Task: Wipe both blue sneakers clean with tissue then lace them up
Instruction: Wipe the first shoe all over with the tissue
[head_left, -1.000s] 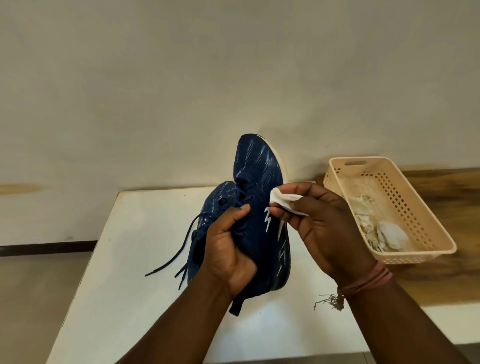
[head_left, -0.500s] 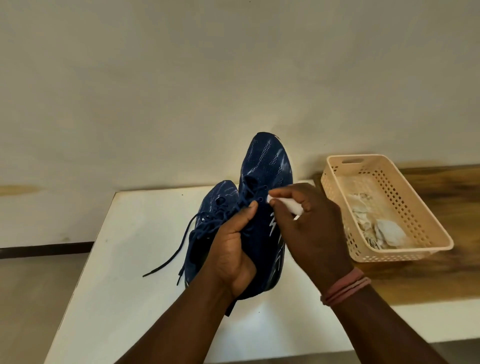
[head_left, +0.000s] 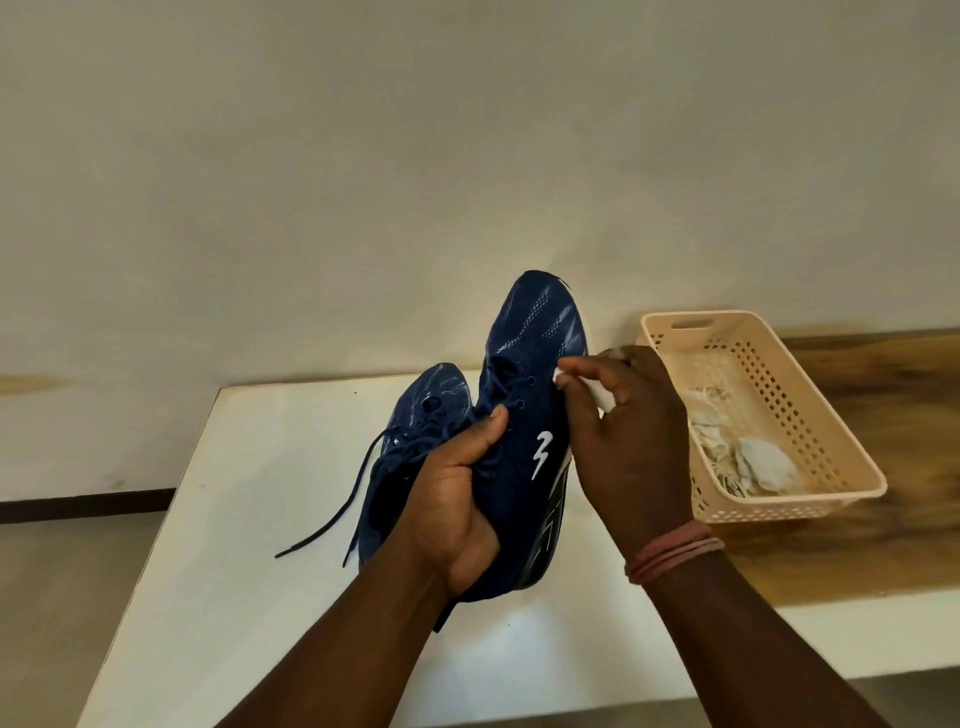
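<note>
Since the earlier frames, my right hand has carried the tissue up the sneaker's side, from beside the white logo toward the eyelet row, and the toe now tips further toward 12 o'clock.

Nearest me, at 6 o'clock, my left hand grips the held sneaker by its heel and collar, thumb pressed on the laced throat, fingers wrapped behind out of sight. The shoe stands nearly upright, clear of the white table, sole edge turned toward 3 o'clock.

Just right of it, my right hand pinches the folded tissue between thumb and fingertips, its white corner touching the mesh beside the eyelets. Whether the whole pad lies flat I cannot tell.

Judged handling: the shoe looks light, the knit upper soft and yielding, the sole firm. The heel is the best hold, since it resists the wiping push; the tissue is thin and likely to tear if dragged across eyelets or laces.

Behind my left hand, at 10 o'clock, the second sneaker lies on the table, its loose lace trailing toward 8 o'clock.

Farther off, at 2 o'clock, a beige perforated basket sits on the wooden surface, holding crumpled used tissues. The pale wall closes the view at 12 o'clock.
</note>
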